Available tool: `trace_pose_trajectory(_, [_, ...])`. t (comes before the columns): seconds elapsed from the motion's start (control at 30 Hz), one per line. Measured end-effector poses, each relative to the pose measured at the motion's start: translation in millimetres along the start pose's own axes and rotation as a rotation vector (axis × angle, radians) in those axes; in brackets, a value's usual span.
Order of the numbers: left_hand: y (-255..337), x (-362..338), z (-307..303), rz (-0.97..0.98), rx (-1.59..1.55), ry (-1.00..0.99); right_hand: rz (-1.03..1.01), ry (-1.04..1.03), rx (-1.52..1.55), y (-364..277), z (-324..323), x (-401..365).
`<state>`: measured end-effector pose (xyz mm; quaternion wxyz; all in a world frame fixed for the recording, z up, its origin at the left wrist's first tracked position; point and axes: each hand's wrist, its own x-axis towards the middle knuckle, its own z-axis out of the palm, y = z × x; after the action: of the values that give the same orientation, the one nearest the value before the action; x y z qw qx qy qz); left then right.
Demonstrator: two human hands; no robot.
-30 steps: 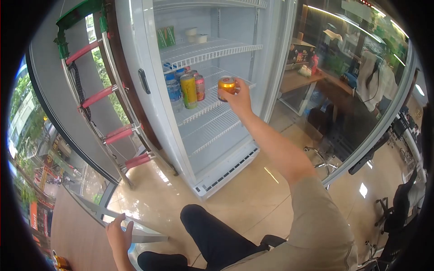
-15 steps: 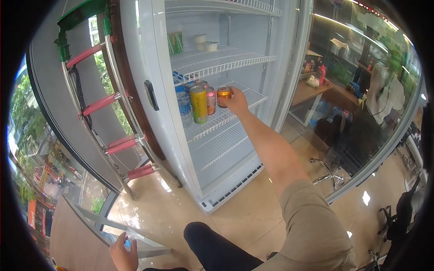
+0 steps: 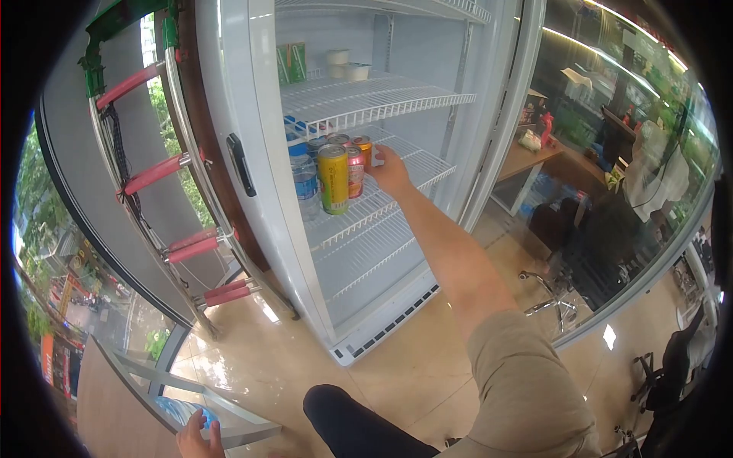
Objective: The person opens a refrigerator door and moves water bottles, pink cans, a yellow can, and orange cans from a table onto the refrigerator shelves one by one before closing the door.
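Observation:
My right hand (image 3: 392, 171) is inside the fridge, its fingers apart just to the right of an orange can (image 3: 363, 145); it looks to have come off the can, though contact is hard to judge. That can stands on the wire shelf (image 3: 353, 224), partly hidden by a pink can (image 3: 355, 174). Beside them are a yellow-green can (image 3: 333, 180) and a water bottle (image 3: 305, 183) with a blue cap. More can tops show behind. Low at the left, my left hand (image 3: 200, 440) hangs open and empty near the wooden tabletop (image 3: 114, 408).
The fridge's glass door (image 3: 603, 153) is swung open on the right. Green cartons (image 3: 291, 62) and white cups (image 3: 354, 72) stand on the upper shelf (image 3: 366, 99). A folded ladder (image 3: 153, 179) leans at the left. Blue-tinted bottles (image 3: 179, 410) show below the tabletop.
The orange can has gone from my right hand's grasp at the right of the group to a spot behind the pink can. My right fingers have loosened.

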<state>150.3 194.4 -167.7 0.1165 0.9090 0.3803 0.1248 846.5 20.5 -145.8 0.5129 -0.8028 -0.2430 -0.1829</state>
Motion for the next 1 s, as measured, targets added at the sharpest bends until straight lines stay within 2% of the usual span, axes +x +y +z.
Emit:
trace_pose_trajectory(0.07, [0, -1, 1, 0.01, 0.026, 0.012, 0.008, -0.018, 0.011, -3, -1, -5])
trace_pose_trajectory(0.13, [-2, -2, 2, 0.012, 0.017, 0.016, -0.11, 0.022, -0.124, -10, -3, -11])
trace_pose_trajectory(0.27, [1, -4, 2, -0.019, -0.01, 0.02, -0.116, 0.105, -0.194, -29, -11, -31])
trace_pose_trajectory(0.37, [-17, -11, 27, -0.015, -0.047, 0.137, -0.1, 0.13, -0.26, -39, -19, -53])
trace_pose_trajectory(0.47, [-16, -15, 27, 0.011, -0.029, 0.176, -0.011, 0.207, -0.243, -32, -27, -80])
trace_pose_trajectory(0.53, [-11, -18, 23, 0.002, -0.034, 0.185, -0.347, 0.075, -0.453, -19, -36, -102])
trace_pose_trajectory(0.6, [-9, -17, 23, -0.026, -0.048, 0.241, -0.4, 0.013, -0.502, -24, -42, -124])
trace_pose_trajectory(0.67, [-18, -21, 22, -0.032, -0.134, 0.167, -0.555, 0.169, -0.39, -14, -37, -153])
trace_pose_trajectory(0.7, [-19, -22, 22, -0.033, -0.136, 0.195, -0.491, 0.129, -0.365, -23, -41, -177])
trace_pose_trajectory(0.73, [-11, -25, 10, -0.054, -0.153, 0.158, -0.478, 0.078, -0.188, -26, -43, -200])
trace_pose_trajectory(0.8, [-20, -25, 17, 0.009, -0.135, 0.191, -0.266, -0.015, -0.051, -19, -24, -262])
trace_pose_trajectory(0.83, [-16, -28, 10, 0.008, -0.176, 0.215, -0.17, -0.112, 0.062, -35, -19, -302])
trace_pose_trajectory(0.9, [-22, -27, 12, -0.036, -0.179, 0.178, -0.101, -0.38, 0.197, -79, -7, -376])
trace_pose_trajectory(1.0, [-30, -30, 10, 0.028, -0.373, 0.281, -0.315, -0.659, 0.285, -161, 17, -468])
